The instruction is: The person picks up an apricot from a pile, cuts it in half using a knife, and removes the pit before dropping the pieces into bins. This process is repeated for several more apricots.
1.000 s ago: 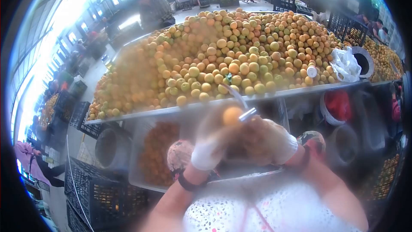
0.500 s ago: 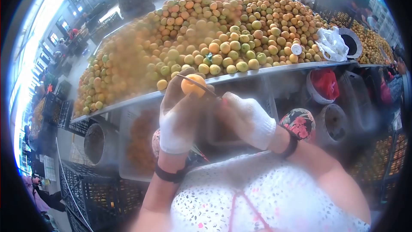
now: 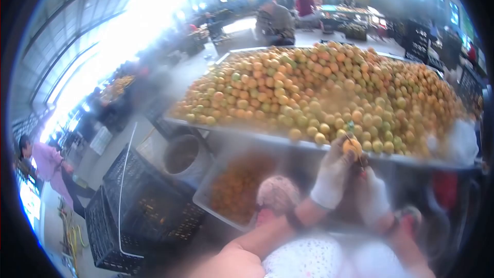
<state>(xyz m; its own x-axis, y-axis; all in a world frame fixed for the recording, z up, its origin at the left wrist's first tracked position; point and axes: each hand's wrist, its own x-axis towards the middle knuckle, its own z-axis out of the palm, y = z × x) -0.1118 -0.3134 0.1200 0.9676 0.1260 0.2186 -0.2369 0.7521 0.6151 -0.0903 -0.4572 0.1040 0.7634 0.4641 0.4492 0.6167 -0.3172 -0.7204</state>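
Observation:
My left hand [image 3: 328,184], in a white glove stained brown at the fingers, is closed around an orange apricot [image 3: 353,147] at the near edge of the heaped table. My right hand [image 3: 372,194], gloved too, is closed on a small knife [image 3: 362,163]. Its thin blade lies against the fruit; the handle is mostly hidden and blurred. Just beyond both hands rises a large pile of yellow-orange and greenish apricots [image 3: 303,90], held by the table's metal rim [image 3: 239,133].
Below the table stand a translucent bin [image 3: 205,195] with orange pieces and a pale bucket [image 3: 181,155]. Black crates [image 3: 146,216] are stacked at lower left. A white plastic bag [image 3: 463,143] lies at right. One person [image 3: 278,23] sits across the table; another [image 3: 51,167] is at far left.
The view has swung left and up, so my hands and the pile appear farther right and lower. Both hands still hold the apricot and the knife close together.

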